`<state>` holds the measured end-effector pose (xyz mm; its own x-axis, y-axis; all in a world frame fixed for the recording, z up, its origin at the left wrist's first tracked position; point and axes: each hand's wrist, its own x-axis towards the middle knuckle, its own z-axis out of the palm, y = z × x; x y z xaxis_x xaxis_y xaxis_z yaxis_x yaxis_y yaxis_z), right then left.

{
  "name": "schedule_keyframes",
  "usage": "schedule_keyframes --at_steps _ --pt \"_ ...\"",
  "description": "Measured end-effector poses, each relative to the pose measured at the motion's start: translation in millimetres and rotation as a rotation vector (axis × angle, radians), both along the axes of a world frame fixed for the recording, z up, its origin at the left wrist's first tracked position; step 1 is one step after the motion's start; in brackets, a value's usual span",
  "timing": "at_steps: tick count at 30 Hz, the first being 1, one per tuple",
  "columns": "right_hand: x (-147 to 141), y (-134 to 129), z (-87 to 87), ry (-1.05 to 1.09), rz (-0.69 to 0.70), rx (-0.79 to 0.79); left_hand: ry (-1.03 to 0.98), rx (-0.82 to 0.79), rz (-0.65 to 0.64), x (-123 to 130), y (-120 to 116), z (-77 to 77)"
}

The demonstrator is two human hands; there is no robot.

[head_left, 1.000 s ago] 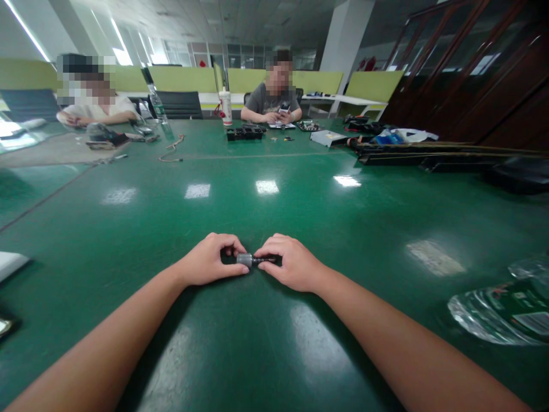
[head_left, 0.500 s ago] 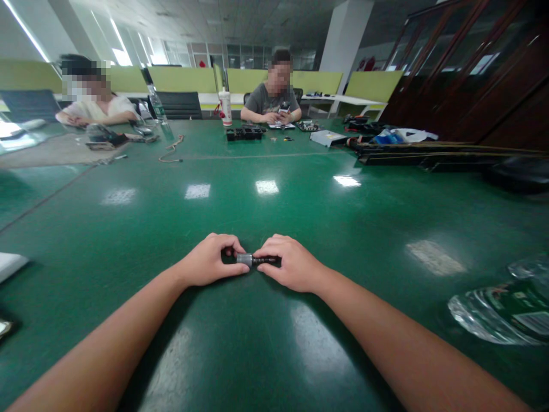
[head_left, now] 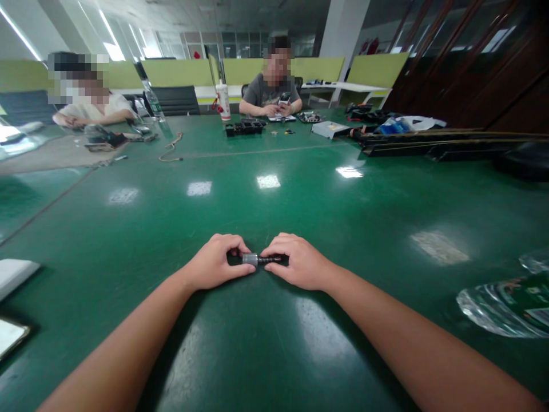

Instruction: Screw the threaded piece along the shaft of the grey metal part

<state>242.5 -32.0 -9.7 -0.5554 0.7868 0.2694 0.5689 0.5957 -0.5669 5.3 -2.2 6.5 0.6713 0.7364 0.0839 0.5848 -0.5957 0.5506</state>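
A small metal part, a silver cylinder (head_left: 250, 260) with a dark ridged shaft (head_left: 271, 260) on its right, lies level just over or on the green table (head_left: 240, 209). My left hand (head_left: 219, 261) pinches the cylinder between thumb and fingers from the left. From the right, my right hand (head_left: 299, 261) has its thumb and fingertips around the dark shaft. The fingertips of both hands are a short gap apart. Whether the part touches the tabletop I cannot tell.
A clear bottle (head_left: 506, 306) lies at the right. White flat objects (head_left: 15, 276) sit at the left edge. Across the table are two people, a black device (head_left: 244, 127), a white bottle (head_left: 223, 102), a cord (head_left: 170, 150) and long black strips (head_left: 403, 142).
The view has shifted slightly, so both hands and the part appear a little further right. More of the white objects at the left shows. The grip of both hands looks unchanged.
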Motion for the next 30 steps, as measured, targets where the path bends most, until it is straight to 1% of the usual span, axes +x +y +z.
schedule_keyframes --at_steps 6,12,15,22,30 --pt "3 1 -0.6 0.000 -0.050 -0.010 -0.006 0.020 -0.006 -2 0 -1.2" --pt "0 -1 -1.6 -0.039 -0.058 0.024 -0.008 -0.027 -0.030 -3 2 -4.2" --pt "2 -1 -1.1 -0.028 -0.067 0.037 -0.012 -0.031 -0.017 -3 2 -3.5" --pt "6 2 -0.2 0.004 -0.086 0.013 -0.008 -0.052 0.009 -4 3 -0.4" --pt "11 3 0.2 -0.008 -0.121 0.003 -0.010 -0.055 0.011 -5 3 -1.9"
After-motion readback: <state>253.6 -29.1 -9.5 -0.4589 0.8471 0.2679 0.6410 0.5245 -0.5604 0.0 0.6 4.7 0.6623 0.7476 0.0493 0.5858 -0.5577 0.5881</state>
